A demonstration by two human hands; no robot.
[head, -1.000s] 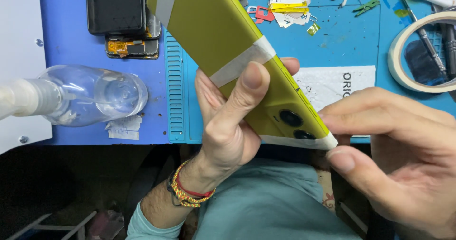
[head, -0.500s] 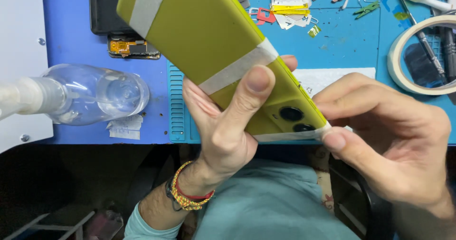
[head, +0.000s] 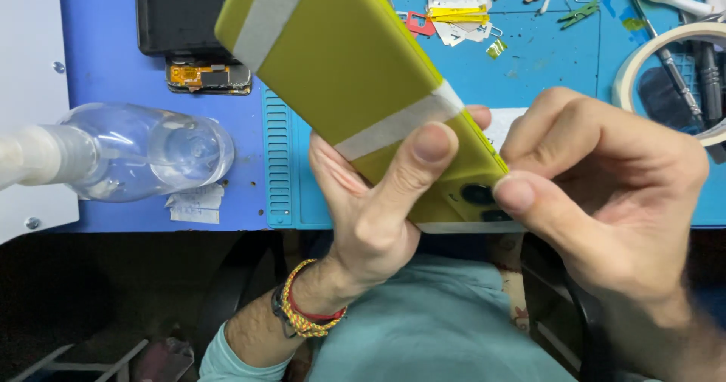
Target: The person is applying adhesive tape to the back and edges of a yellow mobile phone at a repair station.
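A yellow-green phone (head: 340, 57) is held back side up, tilted from upper left to lower right, with its camera lenses at the low end. Two strips of pale masking tape (head: 397, 123) cross its back. My left hand (head: 374, 215) grips it from below, thumb pressed on the lower strip. My right hand (head: 605, 193) pinches the phone's lower corner by the cameras, thumb on a strip of tape along that end.
A clear plastic bottle (head: 144, 151) lies on its side at the left on the blue work mat (head: 280, 170). A dark phone part (head: 181, 15) sits at the top left. A roll of tape (head: 665, 57), tweezers and small parts lie at the top right.
The phone has swung a little more upright and closer to the camera. My right hand has moved left onto its lower corner, thumb now pressing there.
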